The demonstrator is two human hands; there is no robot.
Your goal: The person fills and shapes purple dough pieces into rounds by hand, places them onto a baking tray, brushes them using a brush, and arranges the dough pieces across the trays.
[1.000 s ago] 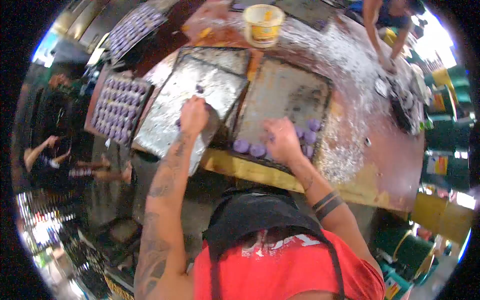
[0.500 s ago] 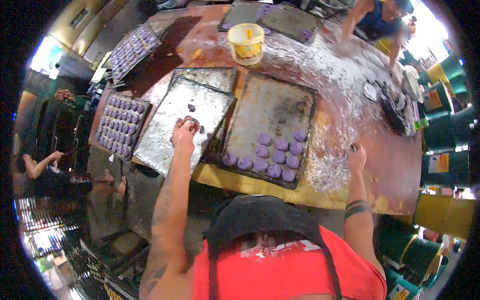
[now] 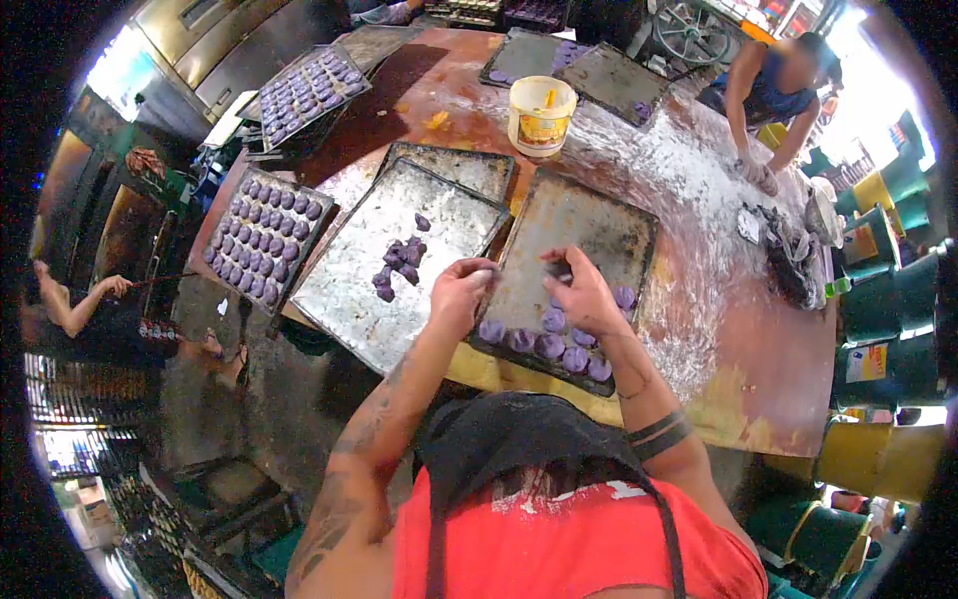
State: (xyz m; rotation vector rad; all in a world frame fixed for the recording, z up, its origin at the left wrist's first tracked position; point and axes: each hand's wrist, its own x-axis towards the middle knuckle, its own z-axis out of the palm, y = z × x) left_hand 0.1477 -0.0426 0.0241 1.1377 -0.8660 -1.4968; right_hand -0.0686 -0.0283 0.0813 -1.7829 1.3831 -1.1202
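My left hand (image 3: 464,295) is over the gap between two trays, its fingers closed; whatever they hold is hidden. To its left, dark purple lumps (image 3: 402,258) lie on the shiny floured tray (image 3: 349,290). My right hand (image 3: 584,290) hovers over the darker tray (image 3: 589,215), thumb and fingers curled but apart, with a dark spot at the fingertips too small to make out. Round purple dough pieces (image 3: 549,345) sit in rows at that tray's near end, partly hidden under my right hand.
A white bucket (image 3: 540,120) stands behind the trays. Filled trays of purple pieces (image 3: 264,238) are at the left, one on a stack (image 3: 311,92). Across the floured table (image 3: 699,200), a co-worker (image 3: 773,100) leans in at the back right. Another person's arm (image 3: 85,304) shows far left.
My left hand has left the dark lumps and moved right. My right hand has come back from the floured table on the right to above the darker tray. The view has shifted slightly.
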